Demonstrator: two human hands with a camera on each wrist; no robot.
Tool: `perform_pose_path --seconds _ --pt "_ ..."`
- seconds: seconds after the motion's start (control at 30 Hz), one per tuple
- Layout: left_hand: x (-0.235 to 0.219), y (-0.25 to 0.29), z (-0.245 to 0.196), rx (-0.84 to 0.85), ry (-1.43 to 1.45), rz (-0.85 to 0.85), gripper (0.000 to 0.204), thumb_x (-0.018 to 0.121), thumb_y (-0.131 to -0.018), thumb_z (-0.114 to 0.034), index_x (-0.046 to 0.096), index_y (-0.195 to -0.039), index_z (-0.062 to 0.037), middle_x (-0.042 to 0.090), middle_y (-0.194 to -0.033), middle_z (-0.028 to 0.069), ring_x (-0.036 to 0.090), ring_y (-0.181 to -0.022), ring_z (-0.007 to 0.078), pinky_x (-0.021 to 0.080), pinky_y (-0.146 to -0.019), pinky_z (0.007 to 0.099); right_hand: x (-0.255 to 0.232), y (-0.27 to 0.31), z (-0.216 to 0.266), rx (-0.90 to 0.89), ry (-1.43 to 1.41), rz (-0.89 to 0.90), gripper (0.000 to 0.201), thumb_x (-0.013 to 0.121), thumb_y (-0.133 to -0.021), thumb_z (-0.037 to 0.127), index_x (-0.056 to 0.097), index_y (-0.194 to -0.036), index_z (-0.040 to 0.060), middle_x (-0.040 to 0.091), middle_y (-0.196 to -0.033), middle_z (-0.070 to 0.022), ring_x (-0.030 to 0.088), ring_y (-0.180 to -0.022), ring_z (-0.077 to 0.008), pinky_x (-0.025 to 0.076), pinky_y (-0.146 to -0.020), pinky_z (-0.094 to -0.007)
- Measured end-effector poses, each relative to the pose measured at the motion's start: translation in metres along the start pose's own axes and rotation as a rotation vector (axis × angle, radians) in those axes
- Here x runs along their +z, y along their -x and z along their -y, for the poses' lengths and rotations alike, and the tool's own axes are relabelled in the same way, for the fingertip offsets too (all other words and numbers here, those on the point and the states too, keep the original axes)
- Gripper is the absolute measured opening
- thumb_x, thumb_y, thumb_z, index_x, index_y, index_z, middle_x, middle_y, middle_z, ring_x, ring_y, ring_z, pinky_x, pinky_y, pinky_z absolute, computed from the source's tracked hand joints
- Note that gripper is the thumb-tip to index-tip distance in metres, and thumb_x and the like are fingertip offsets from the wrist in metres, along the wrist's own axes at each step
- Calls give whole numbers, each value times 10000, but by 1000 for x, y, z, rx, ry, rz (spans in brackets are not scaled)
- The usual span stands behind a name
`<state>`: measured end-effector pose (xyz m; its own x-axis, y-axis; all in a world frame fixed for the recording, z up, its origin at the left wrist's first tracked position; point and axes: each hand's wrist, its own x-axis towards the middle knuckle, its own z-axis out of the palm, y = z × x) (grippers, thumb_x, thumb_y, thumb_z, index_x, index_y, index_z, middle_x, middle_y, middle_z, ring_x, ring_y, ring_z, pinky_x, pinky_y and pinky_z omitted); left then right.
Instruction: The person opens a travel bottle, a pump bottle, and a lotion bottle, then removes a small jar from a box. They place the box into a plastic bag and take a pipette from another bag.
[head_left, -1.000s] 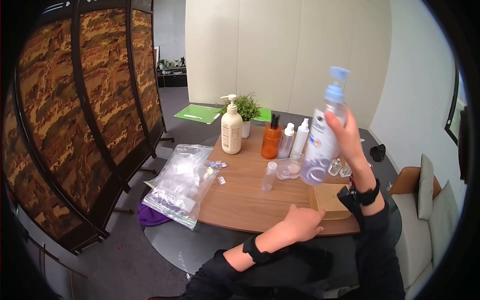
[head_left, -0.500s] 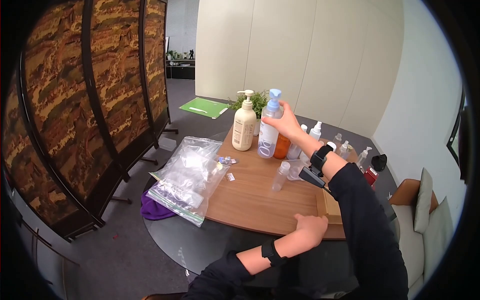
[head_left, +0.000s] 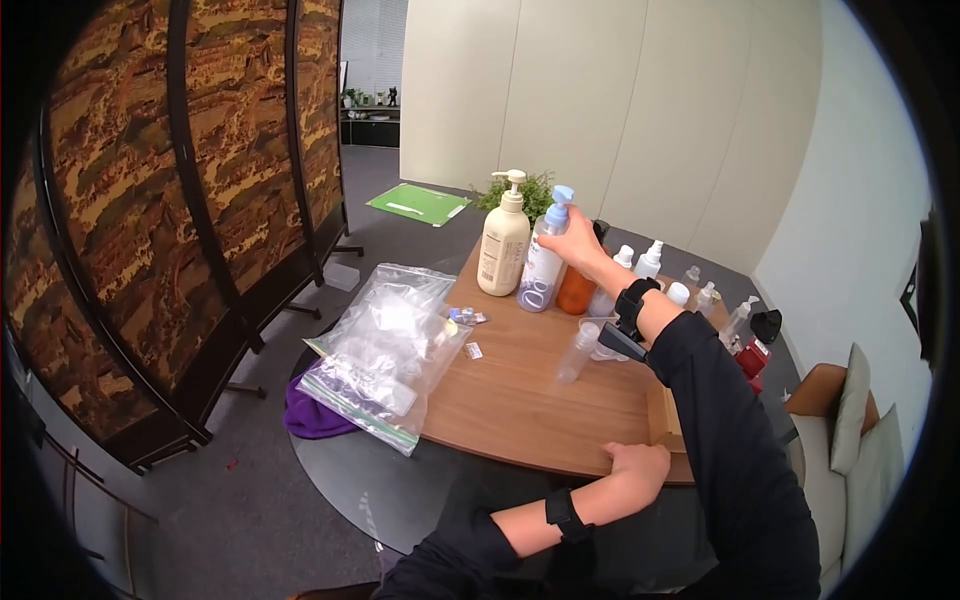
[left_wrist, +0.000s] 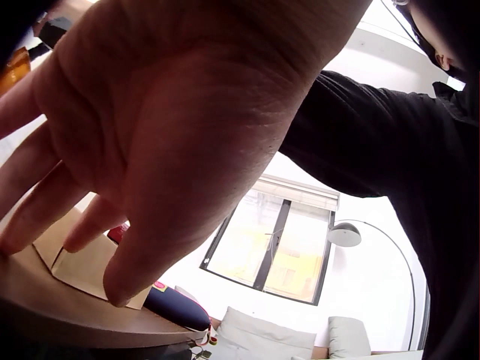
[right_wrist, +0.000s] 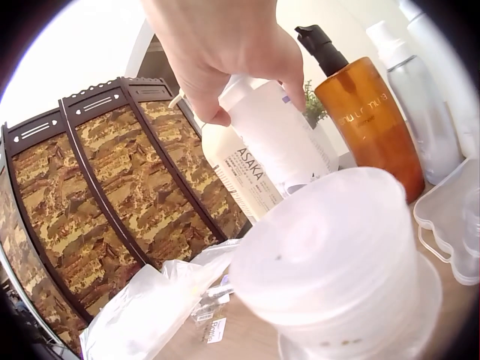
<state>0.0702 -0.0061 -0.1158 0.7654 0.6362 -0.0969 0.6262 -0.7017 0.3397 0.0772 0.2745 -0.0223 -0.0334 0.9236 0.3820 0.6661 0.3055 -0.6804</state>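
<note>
Now our right hand (head_left: 574, 243) curls round the neck of the blue-capped spray bottle (head_left: 543, 268), standing upright on the wooden tabletop (head_left: 520, 400) between one cream pump bottle (head_left: 502, 250) and one amber bottle (head_left: 577, 290). Our left hand (head_left: 638, 467) rests fingers-down, loosely spread, on the table's near edge. One zip bag (head_left: 385, 350) holds clear plastic items we cannot make out.

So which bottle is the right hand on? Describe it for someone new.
On the wooden table, look at the far row of bottles. The right hand grips the clear bottle between the cream pump bottle and the amber bottle; only it has a pale blue top.
</note>
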Motion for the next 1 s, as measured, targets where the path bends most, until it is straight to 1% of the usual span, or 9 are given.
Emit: perform_pose_path --seconds 0.17,0.27,0.47,0.57,0.67,0.77,0.87,1.0 --pt "7 -4 -3 -34 -14 0 469 640 -814 -91 512 -1257 -8 690 -1016 160 664 -970 335 453 -850 595 9 -10 -8 -37 28 -78 830 773 -688 192 367 -1373 -45 518 -1292 -215 512 -1207 -304 413 -1017 -380" --pt "10 -7 -6 -56 -25 20 514 635 -823 -97 486 -1310 -24 689 -1025 165 664 -968 337 456 -850 588 13 -15 -13 -87 92 -135 797 771 -676 195 400 -1344 -29 582 -1213 -220 568 -1148 -321 456 -970 -384" --pt "13 -8 -6 -59 -72 -12 512 617 -835 -109 489 -1327 -51 691 -1013 170 669 -938 342 465 -835 583 9 -18 -16 -81 146 -128 798 779 -689 213 391 -1347 -19 557 -1248 -223 543 -1178 -332 435 -998 -396" --pt "17 -6 -10 -78 -147 -62 501 606 -843 -122 494 -1327 -59 694 -1004 165 668 -932 348 474 -821 572 9 -21 -19 -88 197 -139 799 775 -700 218 378 -1353 -16 528 -1284 -227 520 -1204 -336 420 -1016 -399" --pt "22 -5 -12 -77 -196 -94 496 599 -846 -127 496 -1327 -64 695 -997 163 668 -920 352 479 -811 565 7 -22 -19 -96 189 -101 789 766 -714 218 371 -1357 -14 509 -1304 -232 507 -1218 -339 413 -1022 -399" --pt "21 -6 -11 -77 -171 -83 501 608 -840 -125 498 -1325 -66 697 -984 162 669 -912 350 489 -806 547 7 -21 -16 -97 187 -55 843 754 -730 246 317 -1392 -40 494 -1324 -245 482 -1250 -340 386 -1045 -385" --pt "19 -8 -9 -77 -109 -62 514 625 -829 -125 497 -1323 -62 697 -975 161 669 -910 348 500 -796 526 9 -20 -12 -117 196 -65 857 747 -737 257 297 -1403 -39 484 -1336 -248 480 -1252 -346 384 -1048 -389" --pt "19 -7 -8 -88 -99 -58 531 642 -816 -121 492 -1322 -56 694 -983 162 669 -915 347 511 -793 519 7 -20 -6 -36 185 -48 855 757 -721 237 304 -1389 -45 512 -1293 -248 500 -1227 -341 411 -1029 -391"
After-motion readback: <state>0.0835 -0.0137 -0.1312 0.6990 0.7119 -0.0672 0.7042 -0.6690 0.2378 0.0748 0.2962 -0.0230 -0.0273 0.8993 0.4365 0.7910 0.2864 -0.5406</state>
